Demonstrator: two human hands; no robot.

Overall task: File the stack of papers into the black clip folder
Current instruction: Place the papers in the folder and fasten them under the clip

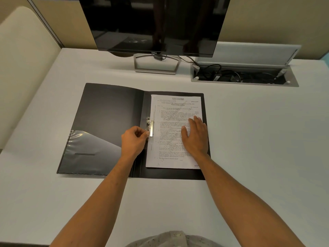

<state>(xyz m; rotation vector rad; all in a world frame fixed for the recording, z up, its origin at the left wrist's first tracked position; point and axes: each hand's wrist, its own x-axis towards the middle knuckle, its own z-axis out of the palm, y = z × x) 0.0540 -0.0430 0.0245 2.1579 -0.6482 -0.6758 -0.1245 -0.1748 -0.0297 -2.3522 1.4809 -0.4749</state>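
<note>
The black clip folder (110, 111) lies open flat on the white desk. A stack of printed papers (175, 107) rests on its right half, its left edge beside the metal clip (150, 126) near the spine. My left hand (133, 141) has its fingers curled, thumb and forefinger pinching the lower end of the clip's lever. My right hand (195, 134) lies flat, palm down with fingers spread, pressing on the middle of the papers. The left inner cover carries a clear plastic pocket (85, 152).
A dark Dell monitor (153, 24) on a metal stand (156, 64) stands behind the folder. An open cable tray (243, 75) with wires is sunk into the desk at the back right. A beige partition (26, 50) bounds the left side.
</note>
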